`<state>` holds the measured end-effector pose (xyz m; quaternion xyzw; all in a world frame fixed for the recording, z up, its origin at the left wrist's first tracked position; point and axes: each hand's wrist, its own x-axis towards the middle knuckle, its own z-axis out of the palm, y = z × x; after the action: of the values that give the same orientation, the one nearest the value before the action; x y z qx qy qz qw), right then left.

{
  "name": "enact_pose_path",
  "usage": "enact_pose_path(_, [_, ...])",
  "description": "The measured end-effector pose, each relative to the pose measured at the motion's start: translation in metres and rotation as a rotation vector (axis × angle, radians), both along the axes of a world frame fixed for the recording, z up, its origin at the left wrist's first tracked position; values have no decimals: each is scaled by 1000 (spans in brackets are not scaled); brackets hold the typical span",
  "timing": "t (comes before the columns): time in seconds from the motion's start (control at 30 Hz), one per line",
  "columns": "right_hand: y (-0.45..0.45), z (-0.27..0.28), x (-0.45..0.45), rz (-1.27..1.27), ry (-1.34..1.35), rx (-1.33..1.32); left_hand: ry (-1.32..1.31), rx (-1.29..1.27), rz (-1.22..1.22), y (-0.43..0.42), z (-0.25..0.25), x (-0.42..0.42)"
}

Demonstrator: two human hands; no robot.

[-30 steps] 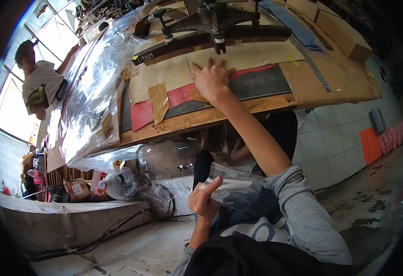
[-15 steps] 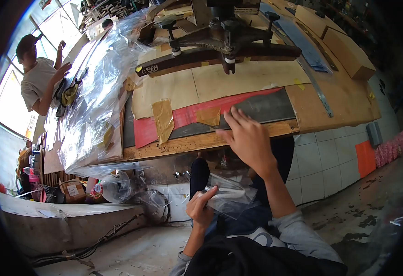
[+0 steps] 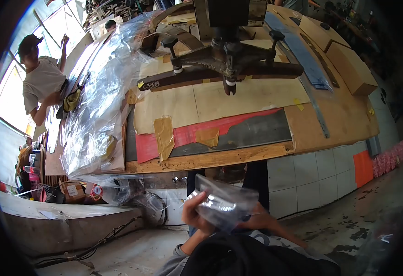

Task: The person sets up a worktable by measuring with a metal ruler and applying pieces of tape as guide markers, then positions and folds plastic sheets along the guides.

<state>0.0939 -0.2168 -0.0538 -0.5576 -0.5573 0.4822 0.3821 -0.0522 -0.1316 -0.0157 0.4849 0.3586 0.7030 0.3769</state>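
Over my lap, in front of the workbench, my left hand (image 3: 196, 214) is closed on clear plastic bags (image 3: 224, 202), with the thumb on top. The plastic is glossy and slightly blurred; how many sheets there are I cannot tell. My right hand (image 3: 262, 220) is low at the right end of the plastic. Its fingers are mostly hidden behind the plastic and smeared, so their grip does not show. Above and beyond my hands, a dark metal press bar (image 3: 201, 76) on a bracket hangs over the bench.
The workbench's wooden edge (image 3: 210, 156) lies ahead, with red sheet (image 3: 187, 131) and brown tape (image 3: 164, 138) behind it. Clear plastic film (image 3: 95, 106) covers the left side. A person (image 3: 43, 78) stands at far left. Cardboard boxes (image 3: 351, 66) sit at right.
My right hand has come down from above the bench edge to the plastic in my lap. My left hand has raised the bags slightly. The view has shifted a little.
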Motion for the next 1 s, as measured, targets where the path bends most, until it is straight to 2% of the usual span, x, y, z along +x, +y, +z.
enact_pose_path(0.03, [0,-11,-4,-84,-8,-115,35,-6,-50,1,1,6])
enact_pose_path(0.17, [0,-39,22,-290,-150,111,117,-42,-233,10,17,36])
enact_pose_path(0.2, [-1,-41,31,-345,-212,166,59,-67,-346,13,15,40])
enact_pose_path(0.27, [-9,-34,52,-460,-403,289,85,-141,-521,23,21,53])
enact_pose_path(0.4, [-46,-6,109,-618,-356,366,391,-100,-903,50,44,58])
enact_pose_path(0.43, [-60,0,126,-664,-371,365,359,-69,-1001,56,45,57])
enact_pose_path(0.53, [-72,46,186,-782,-462,291,526,32,-913,58,41,50])
enact_pose_path(0.63, [-53,113,258,-856,-582,251,730,74,-636,67,36,25])
enact_pose_path(0.7, [-23,163,310,-886,-670,257,788,187,-370,85,27,4])
enact_pose_path(0.73, [-3,189,337,-897,-715,262,867,138,-252,92,25,-8])
enact_pose_path(0.8, [43,240,392,-918,-808,267,1045,142,-81,114,30,-32])
enact_pose_path(0.87, [88,281,445,-947,-908,250,1241,92,-9,135,29,-52])
enact_pose_path(0.9, [106,290,470,-983,-999,220,1309,85,5,143,34,-54])
enact_pose_path(0.97, [129,280,510,-1076,-1374,117,1418,77,11,152,35,-60])
enact_pose_path(1.0, [130,251,523,-1166,-1765,86,1460,74,2,155,31,-63])
